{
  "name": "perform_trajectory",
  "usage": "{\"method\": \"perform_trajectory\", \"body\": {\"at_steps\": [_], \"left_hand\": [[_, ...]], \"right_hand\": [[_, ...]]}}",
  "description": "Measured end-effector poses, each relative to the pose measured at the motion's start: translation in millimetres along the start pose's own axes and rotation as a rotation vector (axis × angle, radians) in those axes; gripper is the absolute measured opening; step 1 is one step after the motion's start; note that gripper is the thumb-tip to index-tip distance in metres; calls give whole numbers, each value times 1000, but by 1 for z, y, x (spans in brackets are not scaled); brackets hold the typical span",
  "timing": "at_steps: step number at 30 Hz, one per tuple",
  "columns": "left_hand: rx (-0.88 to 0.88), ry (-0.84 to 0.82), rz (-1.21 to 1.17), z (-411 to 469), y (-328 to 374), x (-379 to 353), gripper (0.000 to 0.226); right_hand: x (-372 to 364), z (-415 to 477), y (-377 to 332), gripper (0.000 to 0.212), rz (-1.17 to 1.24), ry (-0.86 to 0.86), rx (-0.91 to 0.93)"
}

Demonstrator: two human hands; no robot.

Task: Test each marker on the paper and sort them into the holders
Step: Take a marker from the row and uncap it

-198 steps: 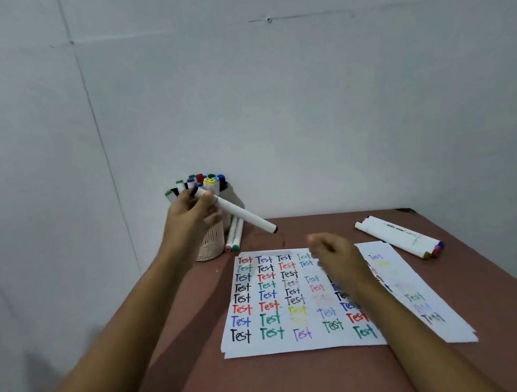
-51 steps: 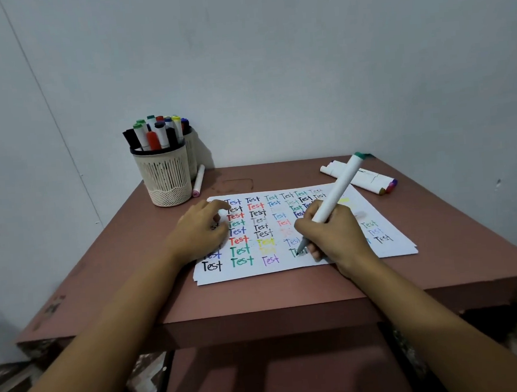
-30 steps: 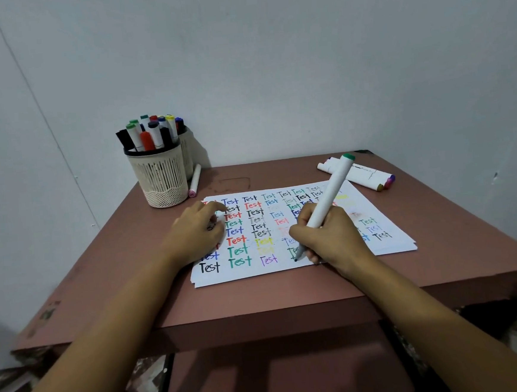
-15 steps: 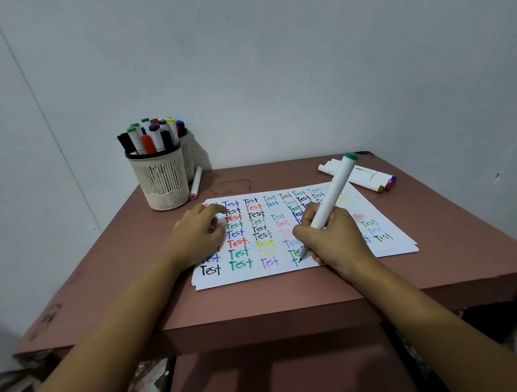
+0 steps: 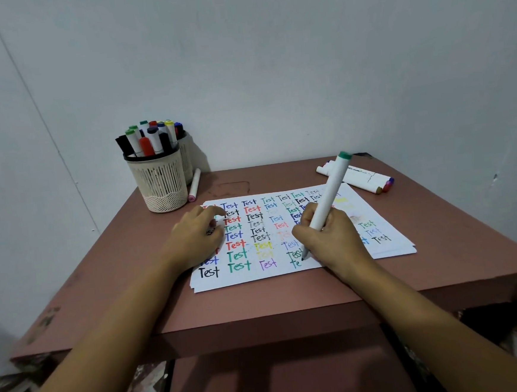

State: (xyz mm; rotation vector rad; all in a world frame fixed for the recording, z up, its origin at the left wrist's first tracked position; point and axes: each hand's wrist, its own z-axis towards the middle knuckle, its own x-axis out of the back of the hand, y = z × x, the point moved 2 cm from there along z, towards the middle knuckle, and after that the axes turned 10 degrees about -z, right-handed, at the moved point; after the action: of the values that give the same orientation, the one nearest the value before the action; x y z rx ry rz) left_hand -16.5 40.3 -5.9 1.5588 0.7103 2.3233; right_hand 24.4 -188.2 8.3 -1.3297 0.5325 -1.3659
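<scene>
meanwhile right hand [image 5: 331, 239] grips green-ended marker [image 5: 330, 195], tip on paper [image 5: 318, 265].

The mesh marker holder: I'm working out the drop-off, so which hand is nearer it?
Left. The left hand rests on the paper, left part, just in front of the mesh holder; the right hand grips the green-ended marker farther right, writing near the front edge.

Bare forearms, left hand [image 5: 192, 236], right hand [image 5: 331, 239]

Holder [image 5: 163, 184] behind-left of paper [image 5: 251, 276], loose markers [image 5: 361, 177] behind-right; left hand [image 5: 192, 241], right hand [image 5: 331, 239] with marker [image 5: 328, 196] on it.
</scene>
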Motion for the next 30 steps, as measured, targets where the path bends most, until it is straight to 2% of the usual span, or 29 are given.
{"method": "perform_trajectory", "body": {"at_steps": [11, 17, 23, 30], "left_hand": [[-19, 16, -2, 0, -2, -1, 30], [-10, 9, 0, 1, -2, -1, 30], [-14, 6, 10, 1, -2, -1, 30], [-8, -5, 13, 1, -2, -1, 30]], "right_hand": [[-1, 1, 1, 30, -16, -20, -1], [2, 0, 0, 25, 3, 59, -12], [-1, 1, 1, 26, -11, 7, -28], [0, 1, 0, 24, -11, 24, -8]]}}
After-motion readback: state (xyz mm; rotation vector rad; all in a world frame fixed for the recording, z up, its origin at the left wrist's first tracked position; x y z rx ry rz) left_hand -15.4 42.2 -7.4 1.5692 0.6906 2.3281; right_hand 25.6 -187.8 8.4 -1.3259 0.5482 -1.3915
